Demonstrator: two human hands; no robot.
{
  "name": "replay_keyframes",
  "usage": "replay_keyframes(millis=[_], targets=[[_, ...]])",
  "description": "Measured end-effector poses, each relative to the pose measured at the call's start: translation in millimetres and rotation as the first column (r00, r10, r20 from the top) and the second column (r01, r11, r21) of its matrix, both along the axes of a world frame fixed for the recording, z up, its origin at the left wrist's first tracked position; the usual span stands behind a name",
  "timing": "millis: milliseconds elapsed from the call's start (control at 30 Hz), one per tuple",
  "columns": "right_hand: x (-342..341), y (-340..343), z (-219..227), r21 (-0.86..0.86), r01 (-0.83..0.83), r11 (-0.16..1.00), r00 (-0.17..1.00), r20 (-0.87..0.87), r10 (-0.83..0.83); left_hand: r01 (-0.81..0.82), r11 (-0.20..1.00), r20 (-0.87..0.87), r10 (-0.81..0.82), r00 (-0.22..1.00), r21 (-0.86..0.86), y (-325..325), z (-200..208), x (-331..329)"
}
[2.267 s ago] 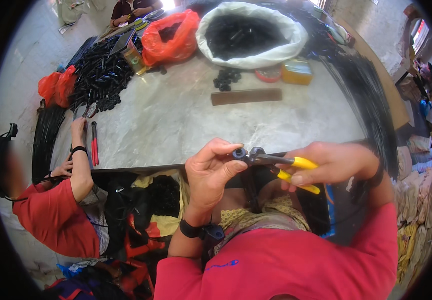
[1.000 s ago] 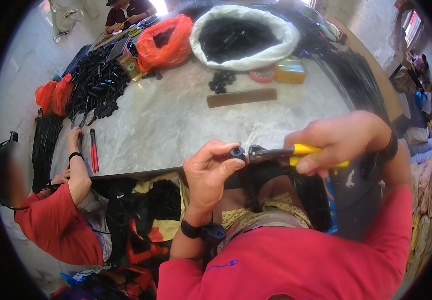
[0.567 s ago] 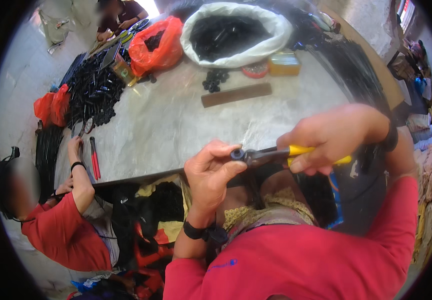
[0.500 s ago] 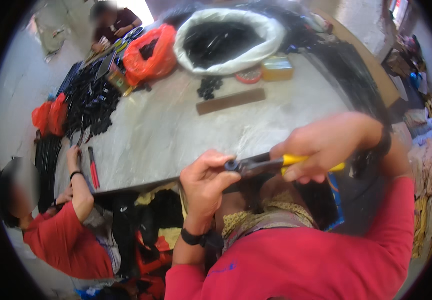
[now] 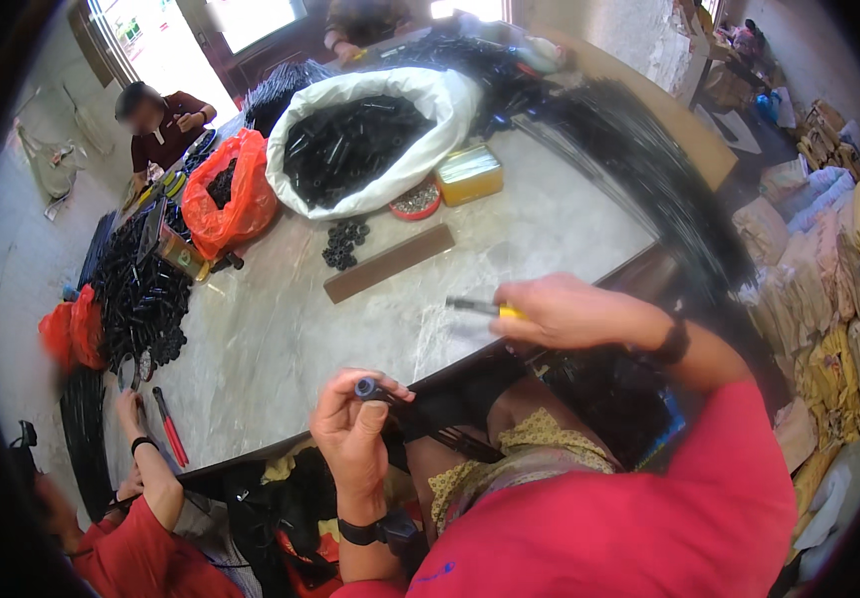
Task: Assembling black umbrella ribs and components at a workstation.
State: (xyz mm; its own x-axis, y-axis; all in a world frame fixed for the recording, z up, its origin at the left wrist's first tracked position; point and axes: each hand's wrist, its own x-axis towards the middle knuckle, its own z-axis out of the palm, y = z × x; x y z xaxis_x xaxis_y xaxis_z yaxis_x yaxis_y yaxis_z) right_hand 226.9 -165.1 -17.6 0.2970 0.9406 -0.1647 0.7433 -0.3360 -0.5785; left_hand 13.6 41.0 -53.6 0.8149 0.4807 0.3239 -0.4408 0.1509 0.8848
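Observation:
My left hand (image 5: 350, 429) is closed by the table's near edge. Between its thumb and fingers is a short black tube (image 5: 368, 389) with a bluish ring-shaped end facing up. My right hand (image 5: 572, 311) is wrapped round yellow-handled pliers (image 5: 472, 306) above the table's near right part. The dark jaws are blurred and point left, apart from the tube; the palm hides most of the handles. Beyond my hands lie a brown bar (image 5: 390, 263) and a little heap of black rings (image 5: 346, 242). A red dish (image 5: 416, 202) of small metal pieces stands next to a yellow box (image 5: 470, 176).
A white sack (image 5: 458, 95) full of black tubes and a red bag (image 5: 251, 194) stand on the marble table (image 5: 261, 349). Long black rods (image 5: 639, 159) line its right side. Red-handled pliers (image 5: 171, 427) lie near a co-worker in red (image 5: 151, 548); another person (image 5: 161, 135) sits across.
The pliers have come away from the tube as my right hand moved up and left. My left hand has shifted left and down with the tube. The view has turned, showing more background.

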Motion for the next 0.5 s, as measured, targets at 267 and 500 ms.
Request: replay_keyframes(millis=[267,500], targets=[[67.6,20.7,-80.6,0.178,0.144,0.973,0.775,0.591,-0.223,0.165,0.986,-0.277,-0.157,0.948,0.005,-30.2,-16.7,-3.5],[133.2,39.1,-86.0,0.286,0.439,0.852,0.875,0.077,-0.478,0.233,0.972,-0.337,-0.228,0.914,-0.027,-20.5,-38.0,-2.6]])
